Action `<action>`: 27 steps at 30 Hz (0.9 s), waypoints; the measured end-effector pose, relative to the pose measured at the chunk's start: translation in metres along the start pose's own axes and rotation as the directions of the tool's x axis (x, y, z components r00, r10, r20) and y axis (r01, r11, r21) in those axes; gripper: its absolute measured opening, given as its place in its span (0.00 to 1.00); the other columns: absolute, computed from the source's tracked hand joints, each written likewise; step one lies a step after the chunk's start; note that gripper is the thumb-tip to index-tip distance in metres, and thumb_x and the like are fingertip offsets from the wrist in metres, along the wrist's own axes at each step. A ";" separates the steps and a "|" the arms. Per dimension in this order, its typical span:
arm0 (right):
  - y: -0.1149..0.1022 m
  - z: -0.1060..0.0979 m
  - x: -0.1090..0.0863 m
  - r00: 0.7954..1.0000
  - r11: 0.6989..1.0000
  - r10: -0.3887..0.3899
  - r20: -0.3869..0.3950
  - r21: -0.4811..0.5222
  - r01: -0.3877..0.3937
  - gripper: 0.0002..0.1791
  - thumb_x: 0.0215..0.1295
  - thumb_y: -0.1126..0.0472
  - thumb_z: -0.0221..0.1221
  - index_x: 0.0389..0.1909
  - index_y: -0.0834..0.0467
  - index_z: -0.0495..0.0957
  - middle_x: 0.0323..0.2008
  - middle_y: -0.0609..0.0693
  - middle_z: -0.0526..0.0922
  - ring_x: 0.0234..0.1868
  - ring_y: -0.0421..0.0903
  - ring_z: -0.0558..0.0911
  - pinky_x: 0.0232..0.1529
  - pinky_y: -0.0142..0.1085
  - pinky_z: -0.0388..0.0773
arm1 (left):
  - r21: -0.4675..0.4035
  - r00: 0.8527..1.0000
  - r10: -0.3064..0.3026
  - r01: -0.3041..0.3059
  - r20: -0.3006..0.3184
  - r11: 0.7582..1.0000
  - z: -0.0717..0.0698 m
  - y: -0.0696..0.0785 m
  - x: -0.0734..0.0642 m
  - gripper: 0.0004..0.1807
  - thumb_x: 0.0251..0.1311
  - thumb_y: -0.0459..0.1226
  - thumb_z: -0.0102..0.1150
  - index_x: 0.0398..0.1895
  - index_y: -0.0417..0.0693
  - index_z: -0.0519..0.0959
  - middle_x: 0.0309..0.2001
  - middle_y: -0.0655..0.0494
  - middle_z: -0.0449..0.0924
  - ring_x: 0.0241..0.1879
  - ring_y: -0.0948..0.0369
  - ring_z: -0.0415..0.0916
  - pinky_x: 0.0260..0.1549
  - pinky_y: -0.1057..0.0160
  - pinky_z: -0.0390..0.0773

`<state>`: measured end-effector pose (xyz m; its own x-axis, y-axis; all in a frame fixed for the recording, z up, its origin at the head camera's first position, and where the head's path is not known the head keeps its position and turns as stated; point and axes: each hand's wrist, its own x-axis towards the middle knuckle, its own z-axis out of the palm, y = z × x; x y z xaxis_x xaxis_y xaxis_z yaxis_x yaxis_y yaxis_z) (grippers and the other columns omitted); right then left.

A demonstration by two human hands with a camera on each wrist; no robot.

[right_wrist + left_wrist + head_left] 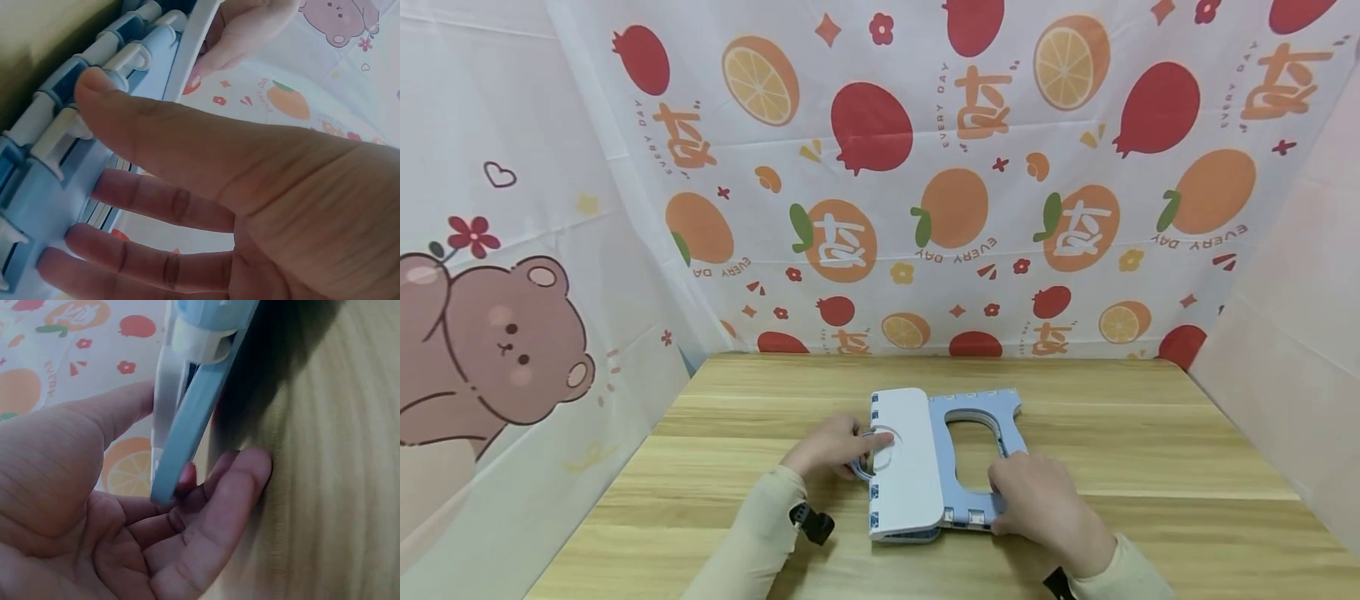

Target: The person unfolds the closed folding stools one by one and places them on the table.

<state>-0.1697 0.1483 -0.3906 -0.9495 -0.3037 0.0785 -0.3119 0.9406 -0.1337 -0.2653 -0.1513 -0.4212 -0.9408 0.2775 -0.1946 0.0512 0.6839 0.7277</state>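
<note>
1. The folding step stool (pixel 908 467), white and light blue, lies partly folded on the wood-grain tabletop (pixel 1135 442), near the middle from side to side. Its white panel is on the left, and its blue leg frame (pixel 943 471) with a large rounded opening reaches to the right.
2. Tabletop edges: the far edge runs along the backdrop, well beyond the stool; the left and right edges slant outward toward the viewer, both well apart from the stool.
3. Room around it: wood grain shows between the stool and the far edge, and stretches outward from each hand to the side edges. Through the frame's opening, wood shows too.
4. The left hand (pixel 831 447) holds the stool's left side: thumb on the white panel, other fingers curled under the blue handle loop (pixel 187 434), close to the tabletop.
5. The right hand (pixel 1037 500) grips the frame's near right corner, thumb over the hinged edge, other fingers apart from one another and against the blue plastic.
6. In the way: the two hands flank the stool left and right, with a cream sleeve (pixel 745 525) and a black wrist camera (pixel 812 523) at its near left.
7. Around the table: a fruit-print curtain (pixel 917 192) behind, a bear-print curtain (pixel 520 342) left, a pale curtain (pixel 1285 333) right.
</note>
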 end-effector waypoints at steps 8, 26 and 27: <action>-0.005 0.002 0.002 0.998 0.998 -0.047 -0.048 -0.033 0.045 0.25 0.35 0.54 0.89 0.24 0.52 0.79 0.21 0.44 0.72 0.24 0.43 0.68 0.21 0.39 0.65 | -0.285 1.000 0.008 -0.009 -0.005 0.958 -0.012 0.003 -0.002 0.22 0.72 0.50 0.68 0.43 0.38 0.79 0.36 0.47 0.85 0.33 0.58 0.85 0.35 0.56 0.91; 0.002 -0.002 0.014 0.955 0.966 -0.257 -0.146 -0.015 0.258 0.15 0.52 0.56 0.80 0.27 0.55 0.81 0.21 0.44 0.70 0.21 0.39 0.65 0.19 0.29 0.59 | -0.505 0.997 -0.015 -0.028 -0.081 0.863 -0.033 0.024 -0.003 0.22 0.78 0.44 0.61 0.62 0.37 0.72 0.46 0.44 0.88 0.38 0.59 0.90 0.42 0.56 0.92; 0.002 -0.003 0.014 0.956 0.966 -0.255 -0.143 -0.001 0.258 0.15 0.52 0.56 0.80 0.28 0.55 0.81 0.21 0.44 0.70 0.21 0.38 0.65 0.19 0.29 0.58 | -0.502 0.996 -0.013 -0.031 -0.085 0.864 -0.033 0.026 -0.003 0.22 0.78 0.45 0.61 0.62 0.37 0.74 0.46 0.45 0.89 0.39 0.59 0.90 0.43 0.56 0.92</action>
<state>-0.1840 0.1465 -0.3867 -0.8237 -0.5088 0.2503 -0.5460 0.8309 -0.1077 -0.2723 -0.1572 -0.3800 -0.9664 0.2104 -0.1478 -0.0946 0.2436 0.9653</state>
